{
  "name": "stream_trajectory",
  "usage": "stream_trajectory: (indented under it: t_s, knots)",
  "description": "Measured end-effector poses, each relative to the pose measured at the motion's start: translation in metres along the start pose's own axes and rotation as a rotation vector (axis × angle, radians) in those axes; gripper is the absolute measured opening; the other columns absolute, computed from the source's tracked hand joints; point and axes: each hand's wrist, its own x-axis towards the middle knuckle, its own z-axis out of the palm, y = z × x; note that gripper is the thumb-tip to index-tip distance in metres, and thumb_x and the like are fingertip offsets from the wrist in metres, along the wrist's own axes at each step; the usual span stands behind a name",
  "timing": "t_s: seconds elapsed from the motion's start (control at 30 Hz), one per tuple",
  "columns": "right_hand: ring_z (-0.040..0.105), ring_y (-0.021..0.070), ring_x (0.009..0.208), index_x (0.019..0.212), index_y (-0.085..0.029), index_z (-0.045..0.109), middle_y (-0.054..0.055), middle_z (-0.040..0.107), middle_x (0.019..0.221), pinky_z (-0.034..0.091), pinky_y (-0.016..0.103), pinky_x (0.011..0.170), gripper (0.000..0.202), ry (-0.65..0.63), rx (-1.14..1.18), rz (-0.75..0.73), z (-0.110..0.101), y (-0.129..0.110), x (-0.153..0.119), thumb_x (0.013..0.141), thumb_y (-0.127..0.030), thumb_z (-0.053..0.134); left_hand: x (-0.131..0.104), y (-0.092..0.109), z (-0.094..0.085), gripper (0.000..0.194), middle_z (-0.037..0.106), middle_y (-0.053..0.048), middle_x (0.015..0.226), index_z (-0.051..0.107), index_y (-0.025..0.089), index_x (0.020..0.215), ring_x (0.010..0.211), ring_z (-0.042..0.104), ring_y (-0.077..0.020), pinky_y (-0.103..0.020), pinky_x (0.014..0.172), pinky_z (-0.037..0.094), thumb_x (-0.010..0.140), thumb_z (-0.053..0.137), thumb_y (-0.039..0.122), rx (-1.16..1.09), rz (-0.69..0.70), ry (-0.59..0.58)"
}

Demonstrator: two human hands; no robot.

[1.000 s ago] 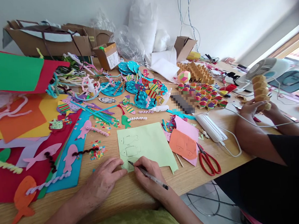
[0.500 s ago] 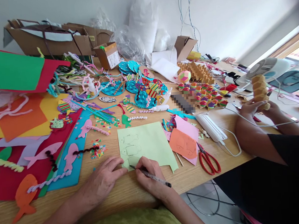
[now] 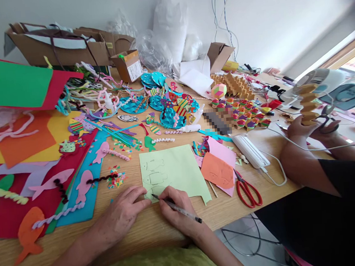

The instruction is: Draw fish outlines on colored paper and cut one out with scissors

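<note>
A pale green sheet of paper [image 3: 183, 169] lies on the wooden table in front of me, with several fish outlines down its left side. My right hand [image 3: 177, 211] is closed round a clear pen with a dark cap end [image 3: 183, 211], its tip on the lowest fish outline. My left hand [image 3: 125, 211] rests flat with the fingers apart, fingertips on the sheet's lower left edge. Right of the sheet lie an orange piece of paper [image 3: 217, 171] with drawn fish and red-handled scissors [image 3: 248, 189].
At the right, a co-worker's hands [image 3: 303, 131] hold a cardboard egg tray strip [image 3: 308, 102] and dark scissors [image 3: 327, 119]. Coloured sheets [image 3: 73, 174] with paper fish cover the left side. A white power strip [image 3: 251, 149] with a cable lies beyond the red scissors.
The pen tip has shifted slightly left and up along the lowest fish, my right hand moving with it. Dark scissors now show in the co-worker's hand. My left hand stays put.
</note>
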Motion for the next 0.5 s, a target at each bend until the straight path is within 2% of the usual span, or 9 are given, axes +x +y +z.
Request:
stream_trajectory:
  t_s: [0.3,0.5]
  knots:
    - [0.044,0.0091,0.047,0.069,-0.020,0.054,-0.004,0.052,0.055,0.036,0.019,0.048,0.011,0.011,-0.056,-0.031,0.0023,0.0025,0.0002,0.072,-0.014,0.046,-0.0012,-0.0002,0.0007,0.043,0.058,-0.007,0.107,0.065,0.021,0.098,0.103,0.052,-0.0195,-0.033,0.084,0.052,0.077,0.038,-0.004,-0.019,-0.015,-0.033]
    - [0.045,0.0089,0.048,0.068,-0.019,0.054,-0.004,0.053,0.055,0.036,0.018,0.048,0.012,0.015,-0.055,-0.055,0.0036,0.0032,0.0004,0.070,-0.013,0.045,-0.0013,-0.0001,0.0014,0.042,0.058,-0.007,0.106,0.065,0.021,0.098,0.101,0.053,-0.0200,-0.033,0.082,0.052,0.077,0.039,-0.004,-0.014,-0.003,-0.012]
